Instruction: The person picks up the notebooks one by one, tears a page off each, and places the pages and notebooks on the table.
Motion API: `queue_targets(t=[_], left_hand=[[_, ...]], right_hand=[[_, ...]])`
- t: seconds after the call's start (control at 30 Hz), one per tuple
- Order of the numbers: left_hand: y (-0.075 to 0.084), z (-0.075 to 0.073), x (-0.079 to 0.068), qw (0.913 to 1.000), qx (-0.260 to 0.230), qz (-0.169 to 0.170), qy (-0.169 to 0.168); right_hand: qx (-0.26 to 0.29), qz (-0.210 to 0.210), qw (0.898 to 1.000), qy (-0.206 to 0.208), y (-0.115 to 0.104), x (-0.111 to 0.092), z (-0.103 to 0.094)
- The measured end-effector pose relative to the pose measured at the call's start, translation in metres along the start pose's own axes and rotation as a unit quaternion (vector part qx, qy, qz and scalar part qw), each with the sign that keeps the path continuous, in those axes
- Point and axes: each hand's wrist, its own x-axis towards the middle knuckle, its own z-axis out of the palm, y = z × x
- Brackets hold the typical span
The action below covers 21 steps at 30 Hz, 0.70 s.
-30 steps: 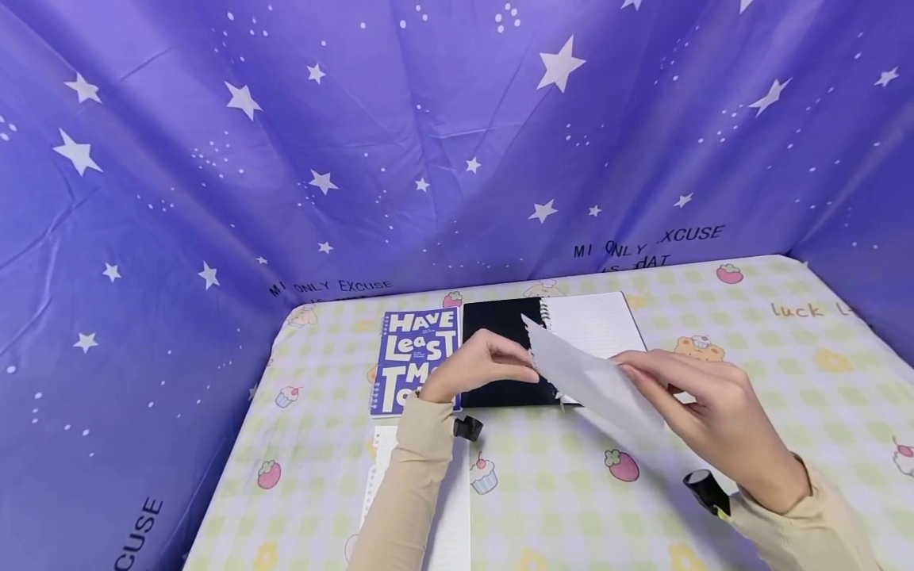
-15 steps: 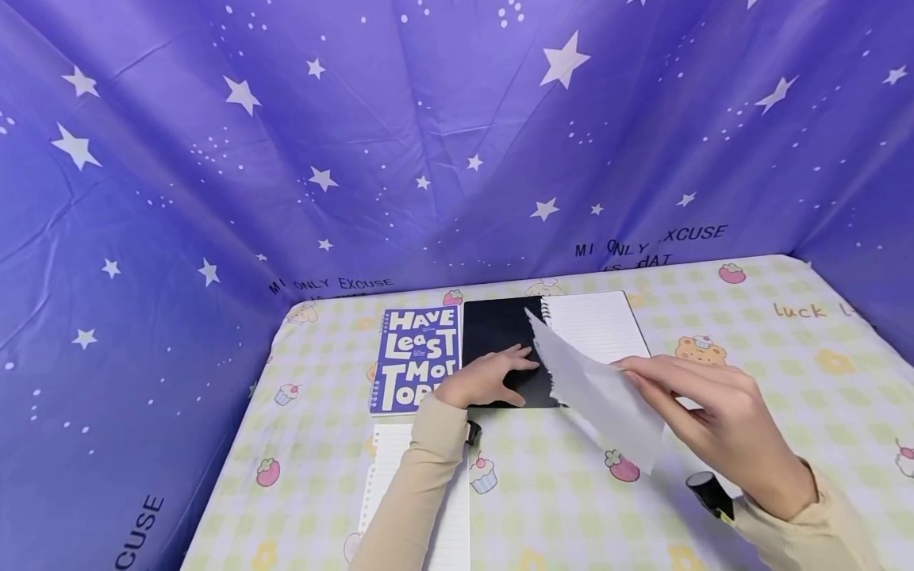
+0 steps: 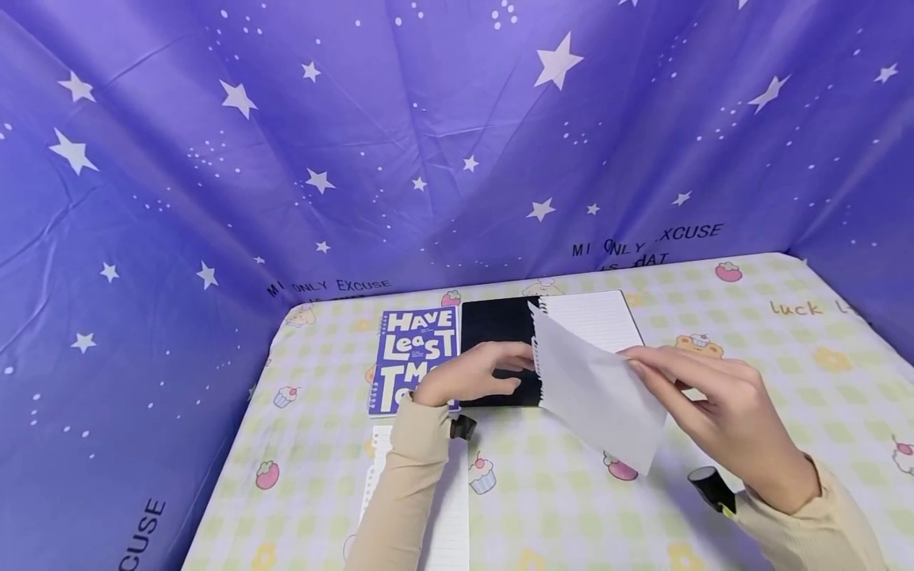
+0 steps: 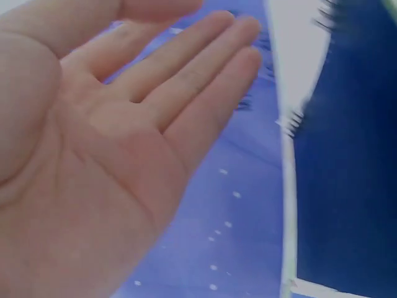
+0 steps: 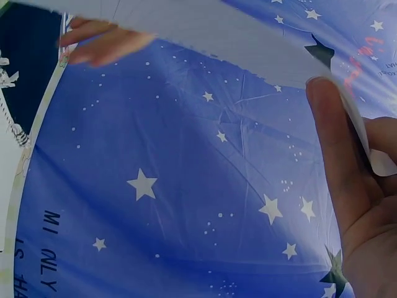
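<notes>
A loose white sheet (image 3: 600, 388) with a ragged torn edge on its left is held up at a slant by my right hand (image 3: 714, 412), thumb and fingers pinching its right side. My left hand (image 3: 478, 373) hovers over the black inner cover (image 3: 496, 321) of an open spiral notebook, its fingertips at the torn edge. In the left wrist view that hand (image 4: 130, 136) has nearly straight fingers and an empty palm. Behind the sheet lies the notebook's lined page (image 3: 593, 317), partly hidden. The right wrist view shows the sheet (image 5: 248, 46) from below.
A purple spiral notebook (image 3: 420, 341) with white lettering lies left of the open one. Another torn lined sheet (image 3: 450, 507) lies under the left forearm. A checked cloth (image 3: 564, 515) covers the table, and a purple star-patterned curtain (image 3: 457, 119) stands behind.
My left hand was spread low on the black cover half a second ago and has risen back to the sheet's torn edge. The sheet has turned more broadly into view, still in my right hand.
</notes>
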Motion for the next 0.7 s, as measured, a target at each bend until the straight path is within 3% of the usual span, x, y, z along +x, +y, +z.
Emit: queue_targets(t=[0.17,0.3,0.4,0.7], left_hand=[[0.016,-0.006,-0.004,0.9953,-0.069,0.037,0.057],[0.027,-0.006,-0.006,0.9909,-0.094,0.029,0.093],[0.032,-0.004,-0.007,0.9903,-0.105,0.019,0.089],[0.04,0.011,-0.02,0.9878,-0.136,-0.022,0.072]], right_hand=[[-0.009,0.018,1.0,0.005,0.003,0.002,-0.001],[-0.014,0.044,0.999,0.009,0.009,0.0,-0.004],[-0.028,0.071,0.997,-0.007,0.015,-0.003,-0.01],[-0.093,0.127,0.98,-0.126,0.027,-0.005,-0.019]])
